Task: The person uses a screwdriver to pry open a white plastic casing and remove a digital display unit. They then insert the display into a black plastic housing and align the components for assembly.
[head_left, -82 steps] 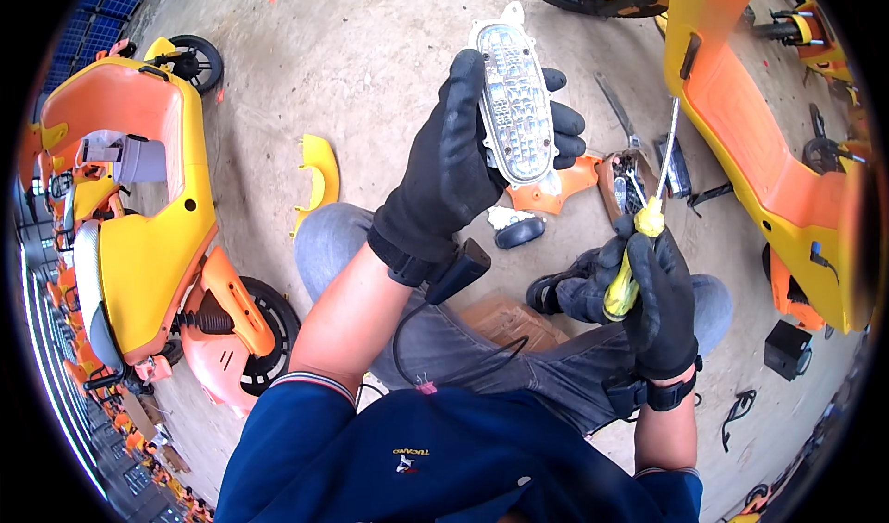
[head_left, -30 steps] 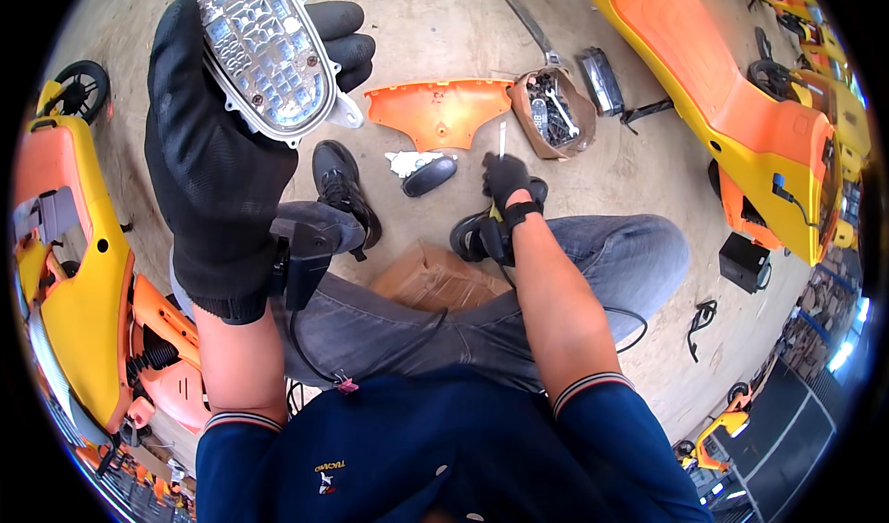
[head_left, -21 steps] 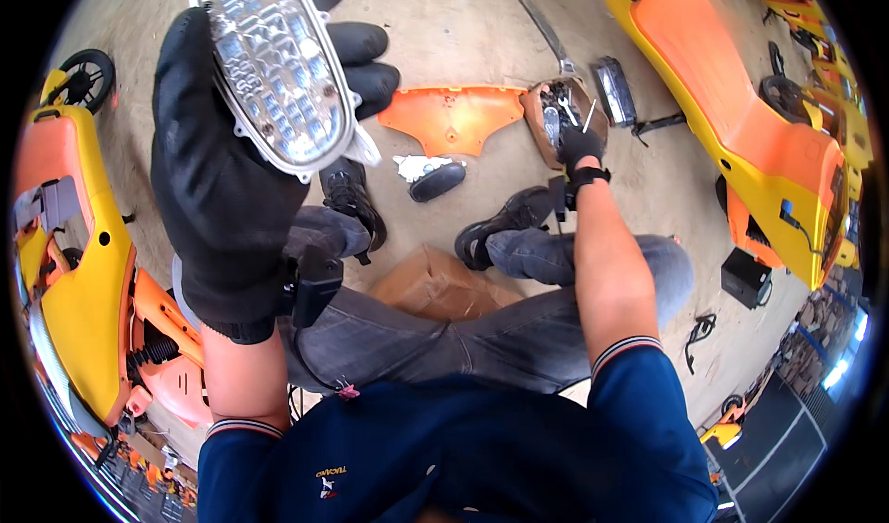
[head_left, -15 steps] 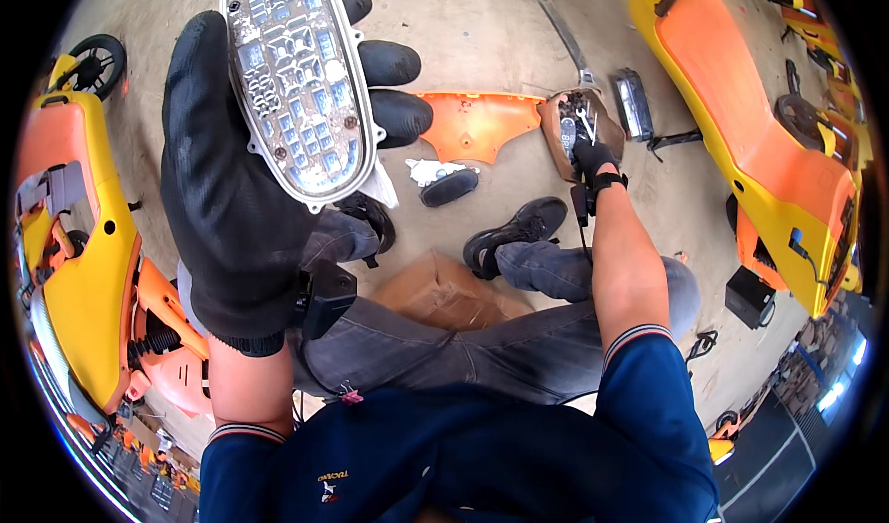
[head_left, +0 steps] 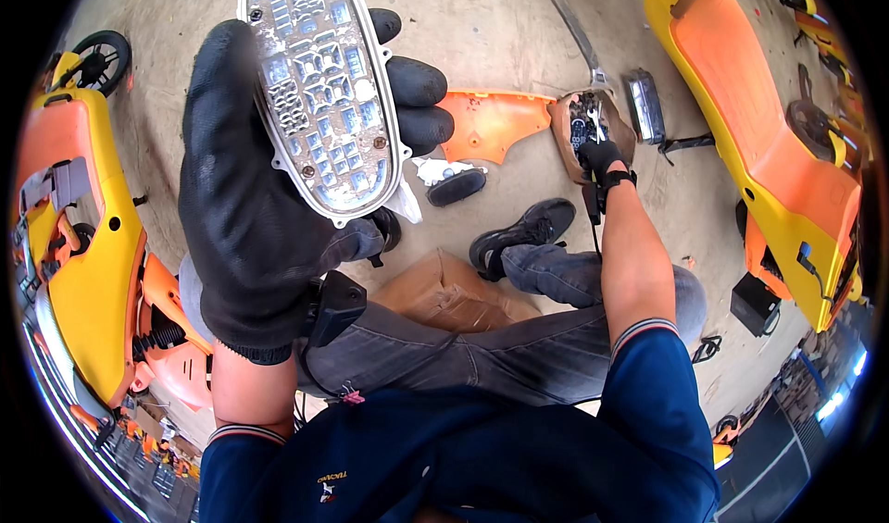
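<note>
Close in front, my left hand (head_left: pixel 255 190), in a black glove, grips an oval display unit (head_left: pixel 324 88) with a pale metal rim, clear segment-shaped cells and screws at its face. Its thumb lies on one side and its fingers wrap the other. A piece of white cloth or paper (head_left: pixel 404 204) shows below the display's lower edge. Farther off to the right, my gloved right hand (head_left: pixel 600 156) is closed at a brown open-topped container (head_left: pixel 626 137) of small dark parts. From its fingers sticks a thin silver tool that looks like a spanner (head_left: pixel 595 121).
An orange panel (head_left: pixel 491 125) lies ahead, with a dark oval piece (head_left: pixel 457 187) nearer. Beyond the container are a large adjustable wrench (head_left: pixel 576 34) and a clear-fronted lamp (head_left: pixel 645 106). A cardboard box (head_left: pixel 449 292) sits between my legs. Yellow-orange scooters (head_left: pixel 88 273) flank me.
The display unit in my left hand has shifted slightly right and down in the picture. Floor things have shifted slightly right too. My right hand stays at the container.
</note>
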